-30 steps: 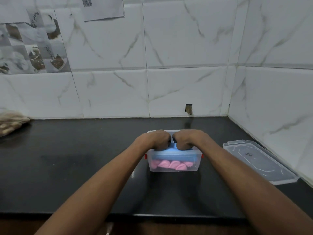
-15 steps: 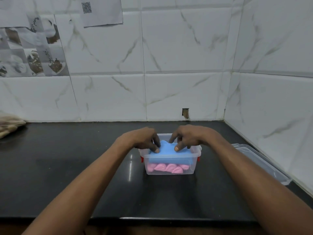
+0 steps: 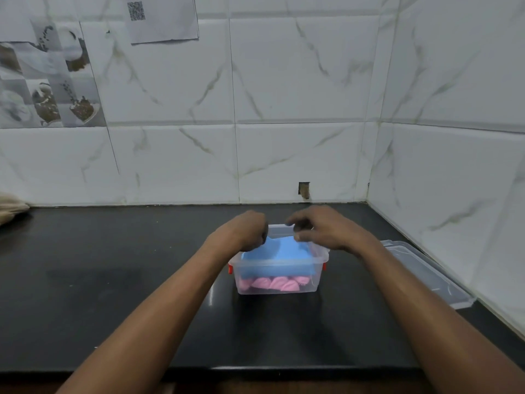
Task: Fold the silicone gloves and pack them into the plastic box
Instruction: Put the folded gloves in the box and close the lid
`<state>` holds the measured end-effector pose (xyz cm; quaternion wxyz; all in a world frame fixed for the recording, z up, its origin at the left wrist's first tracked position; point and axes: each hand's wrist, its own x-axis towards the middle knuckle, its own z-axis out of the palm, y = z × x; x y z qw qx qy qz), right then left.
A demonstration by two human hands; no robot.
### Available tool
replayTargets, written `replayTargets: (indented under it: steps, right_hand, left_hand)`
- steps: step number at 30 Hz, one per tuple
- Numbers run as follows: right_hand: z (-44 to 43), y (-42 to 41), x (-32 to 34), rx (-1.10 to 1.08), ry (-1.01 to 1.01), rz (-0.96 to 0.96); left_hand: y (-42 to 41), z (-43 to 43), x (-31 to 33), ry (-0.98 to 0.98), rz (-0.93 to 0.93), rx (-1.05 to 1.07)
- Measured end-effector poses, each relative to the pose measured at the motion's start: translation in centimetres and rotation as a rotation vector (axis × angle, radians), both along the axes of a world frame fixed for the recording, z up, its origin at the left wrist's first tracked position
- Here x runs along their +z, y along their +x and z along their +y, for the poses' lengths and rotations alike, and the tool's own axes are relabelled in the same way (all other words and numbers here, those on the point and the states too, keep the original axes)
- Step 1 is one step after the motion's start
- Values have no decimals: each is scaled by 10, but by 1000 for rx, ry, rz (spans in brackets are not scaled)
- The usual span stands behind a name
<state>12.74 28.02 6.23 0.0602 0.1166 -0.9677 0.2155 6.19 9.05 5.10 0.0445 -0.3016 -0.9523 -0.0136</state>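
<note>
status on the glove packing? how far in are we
Done: the pink glove lies at the bottom of the plastic box, with the folded blue glove stacked on top. In hand: the left hand and right hand are over the box's far side, at the blue glove's far edge, apparently tucking it down. Left: the lid lies off to the right on the counter, so closing probably remains.

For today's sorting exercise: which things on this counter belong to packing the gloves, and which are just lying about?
Belong to the job:
blue glove, on top in the box
pink glove, beneath it
plastic box
lid, lying off to the right
left hand and right hand, over the box

Just lying about:
brown cloth, far left
paper with QR code, on the wall
</note>
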Motion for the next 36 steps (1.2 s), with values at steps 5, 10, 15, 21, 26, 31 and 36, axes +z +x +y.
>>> replayTargets:
  steps: [5, 10, 15, 21, 26, 31, 36]
  right_hand:
    - [64, 33, -9, -327, -251, 204]
    - [130, 69, -33, -633, -64, 39]
    - [141, 88, -63, -687, 136, -172]
    - [134, 100, -86, -676, 146, -22]
    - [108, 97, -106, -753, 235, 56]
    - [101, 97, -103, -761, 309, 59]
    - [98, 103, -88, -660, 360, 220]
  left_hand:
    - [12, -3, -12, 211, 21, -87]
    - [30, -15, -34, 117, -86, -316]
    - [32, -12, -33, 171, -42, -341]
    - [46, 20, -28, 386, 104, -399]
    - [54, 50, -31, 325, 63, -466]
    - [49, 61, -31, 360, 26, -462]
    - [39, 72, -26, 525, 46, -405]
